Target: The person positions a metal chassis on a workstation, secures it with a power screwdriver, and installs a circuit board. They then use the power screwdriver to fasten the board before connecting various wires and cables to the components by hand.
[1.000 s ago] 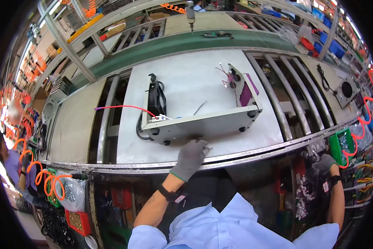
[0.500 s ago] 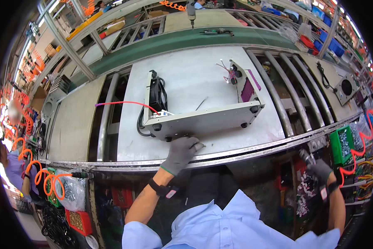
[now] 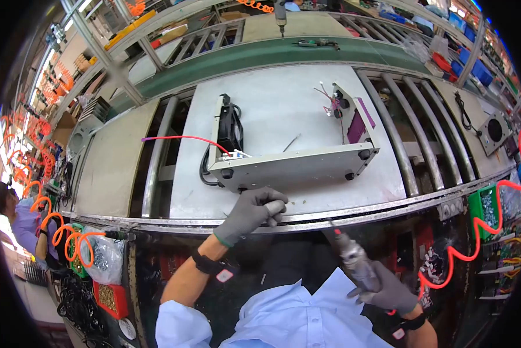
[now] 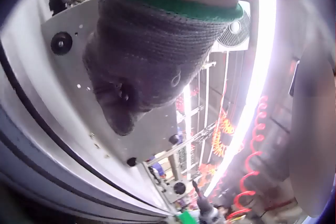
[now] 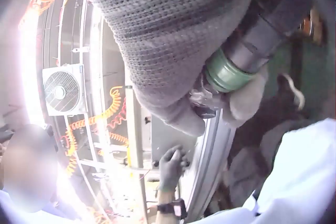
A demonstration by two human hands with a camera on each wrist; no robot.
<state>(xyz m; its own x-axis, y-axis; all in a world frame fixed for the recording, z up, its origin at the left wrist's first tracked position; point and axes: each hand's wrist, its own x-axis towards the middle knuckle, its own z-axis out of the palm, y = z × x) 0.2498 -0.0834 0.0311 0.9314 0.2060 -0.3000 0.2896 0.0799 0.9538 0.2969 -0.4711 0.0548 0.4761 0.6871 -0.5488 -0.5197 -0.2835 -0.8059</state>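
My gloved right hand (image 3: 392, 289) grips a power screwdriver (image 3: 356, 261), its bit pointing up and left toward the bench edge. In the right wrist view the fingers wrap the screwdriver's body near a green ring (image 5: 229, 71). My gloved left hand (image 3: 250, 211) is at the near side of a grey metal chassis (image 3: 295, 170), fingers curled; I cannot tell whether they hold something small. The chassis stands on a white board (image 3: 272, 124), its panel with black feet facing me. It carries a black fan (image 3: 231, 129) and a red wire (image 3: 185, 138).
Metal rollers (image 3: 402, 136) flank the board. A red coiled hose (image 3: 446, 261) hangs at the right, by a green bin (image 3: 485, 209). At the left are an orange coiled hose (image 3: 55, 232) and a red bin of small parts (image 3: 111, 298). Another screwdriver (image 3: 280, 17) hangs beyond the board.
My right hand has moved from the bin at the right toward my body's front, bringing the screwdriver into plain view. The left hand stays by the chassis, shifting slightly along its near side.
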